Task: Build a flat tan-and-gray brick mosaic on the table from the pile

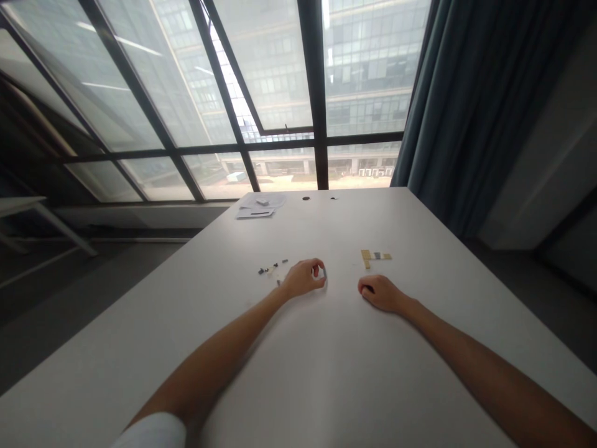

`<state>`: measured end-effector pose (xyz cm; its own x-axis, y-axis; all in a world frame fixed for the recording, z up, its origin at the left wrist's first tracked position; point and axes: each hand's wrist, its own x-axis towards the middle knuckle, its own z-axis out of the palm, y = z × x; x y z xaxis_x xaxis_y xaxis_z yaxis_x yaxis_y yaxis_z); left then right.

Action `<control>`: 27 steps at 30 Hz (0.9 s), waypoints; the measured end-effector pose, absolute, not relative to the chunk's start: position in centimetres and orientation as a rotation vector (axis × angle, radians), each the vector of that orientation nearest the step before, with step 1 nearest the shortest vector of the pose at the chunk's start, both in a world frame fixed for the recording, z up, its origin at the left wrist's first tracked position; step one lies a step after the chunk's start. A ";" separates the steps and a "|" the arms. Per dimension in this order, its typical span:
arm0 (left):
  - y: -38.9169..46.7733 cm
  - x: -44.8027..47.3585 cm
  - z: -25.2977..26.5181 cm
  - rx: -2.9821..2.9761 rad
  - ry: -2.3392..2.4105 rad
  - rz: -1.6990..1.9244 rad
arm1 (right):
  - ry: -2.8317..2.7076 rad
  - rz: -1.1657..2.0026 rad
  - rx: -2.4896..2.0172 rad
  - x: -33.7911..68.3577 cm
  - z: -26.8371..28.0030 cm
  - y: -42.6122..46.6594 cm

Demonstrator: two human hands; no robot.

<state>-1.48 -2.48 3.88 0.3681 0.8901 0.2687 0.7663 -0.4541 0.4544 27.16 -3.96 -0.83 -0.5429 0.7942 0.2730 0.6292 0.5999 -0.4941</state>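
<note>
My left hand (302, 278) is over the middle of the table, thumb and fingers curved into a ring. Between their tips it grips a thin grey strip-like piece (325, 274) by its two ends. To its left lie several small dark, grey and pale loose pieces (268, 270), too small to name exactly. My right hand (381, 294) rests on the table with its fingers curled closed; whatever may be inside is hidden. Just beyond it lies a flat group of tan, grey and white building-brick-like pieces (366, 254), apart from the hand.
White tabletop (298, 367) spreads under both arms. Paper sheets (255, 213) with a dark pen-like object and a small white item lie at the far left corner. A round dark hole (306, 198) is near the far edge. Windows and a blue curtain (448, 112) stand behind.
</note>
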 end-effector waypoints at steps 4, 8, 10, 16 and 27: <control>-2.7 2.2 3.3 2.418 1.456 0.683 | -2.356 0.465 -1.121 27.1 -0.7 -4.0; -3.2 4.5 2.7 2.435 1.424 0.696 | -2.334 0.476 -1.102 27.1 -1.0 -3.8; -3.5 5.1 2.4 2.434 1.417 0.712 | -2.312 0.486 -1.086 27.1 -1.1 -3.6; -4.2 5.4 1.5 2.442 1.369 0.751 | -2.250 0.534 -1.113 27.2 -1.6 -3.5; -4.3 5.4 0.7 2.454 1.267 0.757 | -2.194 0.587 -1.095 27.3 -1.5 -4.0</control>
<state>5.41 -4.31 0.72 0.4790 0.8164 0.3227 0.6713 -0.5775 0.4646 27.31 -3.99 -1.48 -0.4717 0.8207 0.3224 0.5503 0.5597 -0.6196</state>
